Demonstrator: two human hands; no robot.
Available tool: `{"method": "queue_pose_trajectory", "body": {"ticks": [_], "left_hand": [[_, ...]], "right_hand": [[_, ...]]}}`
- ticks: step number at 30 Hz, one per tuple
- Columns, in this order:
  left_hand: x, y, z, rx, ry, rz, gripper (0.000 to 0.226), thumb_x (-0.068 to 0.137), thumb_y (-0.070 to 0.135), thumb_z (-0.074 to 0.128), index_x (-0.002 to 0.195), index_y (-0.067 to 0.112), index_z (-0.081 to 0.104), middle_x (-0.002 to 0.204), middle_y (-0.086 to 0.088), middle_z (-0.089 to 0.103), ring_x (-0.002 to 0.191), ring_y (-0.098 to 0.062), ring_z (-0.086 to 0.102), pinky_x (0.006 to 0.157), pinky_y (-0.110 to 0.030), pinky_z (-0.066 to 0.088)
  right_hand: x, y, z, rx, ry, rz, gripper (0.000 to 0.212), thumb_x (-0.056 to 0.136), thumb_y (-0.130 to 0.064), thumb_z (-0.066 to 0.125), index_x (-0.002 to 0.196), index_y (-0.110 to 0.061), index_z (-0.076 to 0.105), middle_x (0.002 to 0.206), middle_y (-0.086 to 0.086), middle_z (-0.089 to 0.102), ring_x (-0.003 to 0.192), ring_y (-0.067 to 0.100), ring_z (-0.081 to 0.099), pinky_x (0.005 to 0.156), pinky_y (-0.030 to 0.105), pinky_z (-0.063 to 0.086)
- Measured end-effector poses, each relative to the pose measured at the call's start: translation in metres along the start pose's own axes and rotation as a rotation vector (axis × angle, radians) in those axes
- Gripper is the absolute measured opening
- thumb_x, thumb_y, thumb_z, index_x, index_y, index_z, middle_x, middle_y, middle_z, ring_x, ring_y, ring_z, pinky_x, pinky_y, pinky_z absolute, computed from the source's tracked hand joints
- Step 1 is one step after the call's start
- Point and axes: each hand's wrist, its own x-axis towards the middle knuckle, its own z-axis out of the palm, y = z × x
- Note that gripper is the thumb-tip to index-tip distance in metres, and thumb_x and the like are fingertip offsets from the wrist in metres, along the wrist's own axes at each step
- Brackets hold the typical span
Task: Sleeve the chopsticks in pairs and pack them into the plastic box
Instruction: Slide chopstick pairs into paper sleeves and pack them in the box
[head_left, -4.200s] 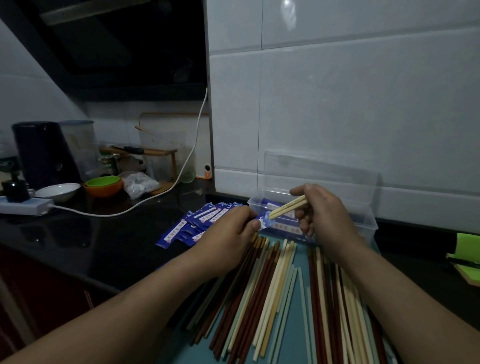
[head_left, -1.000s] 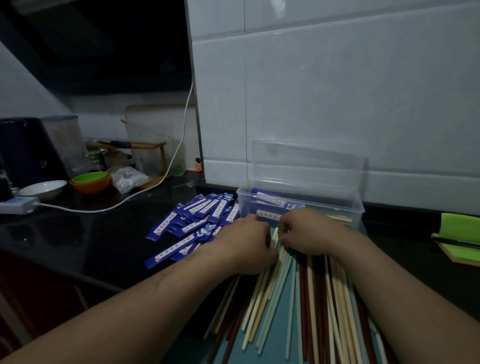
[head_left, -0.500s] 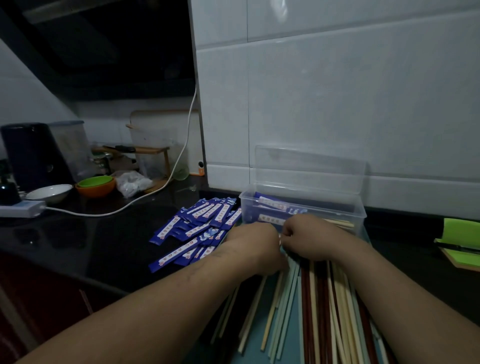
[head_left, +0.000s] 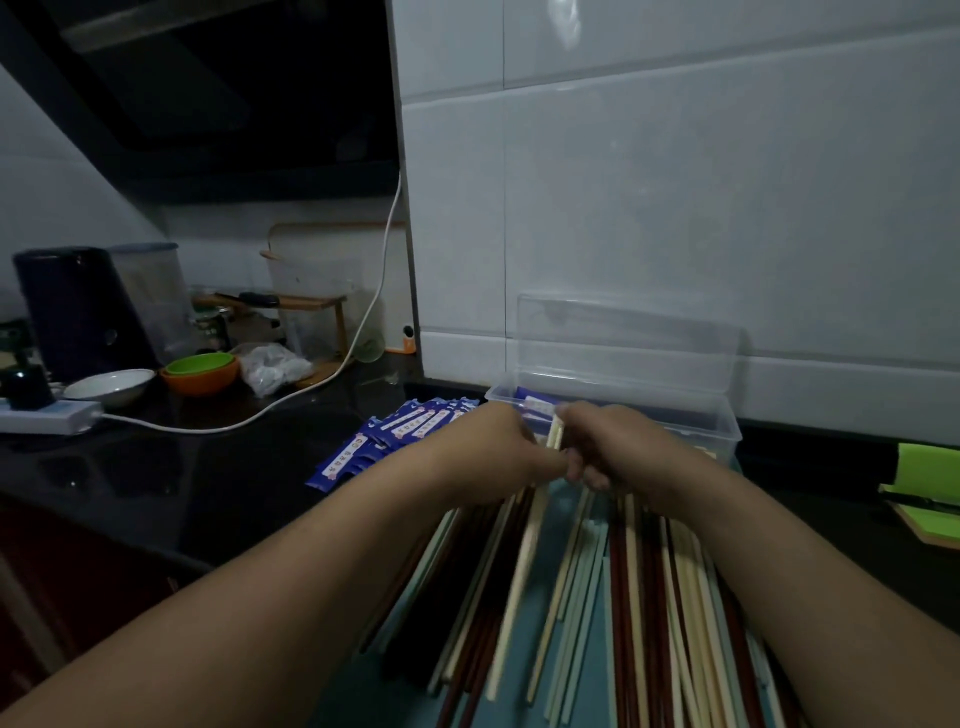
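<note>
Dark kitchen counter (head_left: 182, 467) under white tiles: two hands pinch a pale pair (head_left: 555, 435) above the loose chopsticks (head_left: 639, 571).
One stick could slip back into the pile, or uneven ends could jam at a sleeve's mouth, since the grip sits near the tips. Left hand (head_left: 493, 447) and right hand (head_left: 618, 452) meet knuckle to knuckle, fingers curled round the pair. Blue sleeves (head_left: 395, 436) lie just left; the plastic box (head_left: 727, 431), lid up, stands just behind, sleeved pairs inside.

We lose the middle of the pale chopstick pair (head_left: 555, 436) behind our left hand (head_left: 491, 452) and right hand (head_left: 621, 452), while the loose chopsticks (head_left: 639, 597) run off the bottom edge.
</note>
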Motion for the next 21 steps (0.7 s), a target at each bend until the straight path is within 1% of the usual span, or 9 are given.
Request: {"method": "queue_pose_trajectory", "body": {"ticks": [2, 4, 7, 9, 10, 12, 15, 18, 21], "left_hand": [[-0.002, 0.0, 0.0, -0.148, -0.024, 0.006, 0.031, 0.089, 0.037, 0.068, 0.065, 0.019, 0.062, 0.05, 0.009, 0.043, 0.044, -0.007, 0.036, 0.051, -0.025, 0.031], [-0.001, 0.001, 0.002, -0.243, -0.011, 0.026, 0.026, 0.093, 0.038, 0.067, 0.082, 0.016, 0.074, 0.053, 0.009, 0.047, 0.046, -0.005, 0.039, 0.051, -0.023, 0.033], [0.0, 0.0, 0.005, -0.361, 0.007, 0.036, 0.03, 0.104, 0.038, 0.059, 0.099, 0.012, 0.073, 0.065, 0.004, 0.063, 0.06, -0.011, 0.055, 0.06, -0.027, 0.045], [-0.004, -0.003, 0.006, -0.466, -0.103, 0.023, 0.033, 0.111, 0.038, 0.046, 0.108, 0.013, 0.068, 0.077, -0.002, 0.074, 0.07, -0.017, 0.064, 0.07, -0.032, 0.052], [-0.007, -0.005, 0.007, -0.522, -0.142, 0.016, 0.035, 0.112, 0.037, 0.042, 0.111, 0.011, 0.067, 0.078, -0.005, 0.074, 0.069, -0.02, 0.064, 0.068, -0.032, 0.052], [-0.009, -0.011, 0.01, -0.563, -0.128, 0.018, 0.038, 0.114, 0.033, 0.039, 0.113, 0.007, 0.066, 0.074, -0.006, 0.07, 0.062, -0.018, 0.056, 0.06, -0.028, 0.046], [-0.01, -0.013, 0.014, -0.606, -0.085, 0.028, 0.037, 0.114, 0.029, 0.038, 0.113, 0.006, 0.067, 0.07, -0.005, 0.066, 0.052, -0.014, 0.044, 0.053, -0.027, 0.035], [-0.01, -0.011, 0.014, -0.64, -0.067, 0.021, 0.037, 0.114, 0.029, 0.038, 0.111, 0.009, 0.068, 0.071, -0.006, 0.065, 0.049, -0.012, 0.043, 0.047, -0.022, 0.035], [-0.009, -0.011, 0.014, -0.598, -0.08, 0.031, 0.037, 0.114, 0.034, 0.038, 0.112, 0.013, 0.069, 0.073, -0.007, 0.066, 0.049, -0.011, 0.044, 0.047, -0.022, 0.036]], "right_hand": [[0.001, -0.001, 0.004, 0.234, -0.025, 0.004, 0.049, 0.106, -0.046, 0.05, 0.096, -0.005, 0.073, 0.056, 0.002, 0.054, 0.042, 0.011, 0.039, 0.039, 0.021, 0.025], [0.004, 0.001, 0.005, 0.32, -0.005, -0.031, 0.038, 0.106, -0.039, 0.054, 0.095, -0.007, 0.07, 0.054, 0.002, 0.048, 0.038, 0.008, 0.038, 0.035, 0.017, 0.024], [0.008, 0.0, 0.001, 0.407, 0.178, -0.085, 0.033, 0.106, -0.033, 0.055, 0.087, -0.008, 0.068, 0.06, 0.007, 0.051, 0.039, 0.01, 0.039, 0.033, 0.018, 0.026], [0.011, -0.002, -0.006, 0.422, 0.346, -0.12, 0.033, 0.106, -0.033, 0.056, 0.086, -0.009, 0.067, 0.059, 0.005, 0.052, 0.042, 0.011, 0.04, 0.035, 0.02, 0.029], [0.012, -0.002, -0.009, 0.44, 0.413, -0.141, 0.033, 0.106, -0.033, 0.056, 0.086, -0.009, 0.067, 0.059, 0.004, 0.052, 0.043, 0.011, 0.04, 0.037, 0.02, 0.03], [0.014, -0.001, -0.012, 0.471, 0.478, -0.176, 0.034, 0.106, -0.033, 0.056, 0.088, -0.008, 0.067, 0.059, 0.003, 0.052, 0.045, 0.011, 0.042, 0.039, 0.02, 0.032], [0.011, 0.001, -0.005, 0.425, 0.432, -0.187, 0.036, 0.107, -0.037, 0.054, 0.098, -0.006, 0.07, 0.063, 0.001, 0.054, 0.049, 0.01, 0.046, 0.043, 0.022, 0.035], [0.008, 0.001, 0.001, 0.397, 0.363, -0.198, 0.037, 0.107, -0.038, 0.054, 0.102, -0.006, 0.071, 0.065, 0.002, 0.055, 0.05, 0.011, 0.047, 0.045, 0.024, 0.036], [0.008, 0.0, -0.003, 0.395, 0.398, -0.226, 0.037, 0.108, -0.037, 0.053, 0.1, -0.004, 0.069, 0.065, 0.002, 0.056, 0.052, 0.012, 0.047, 0.046, 0.024, 0.038]]}}
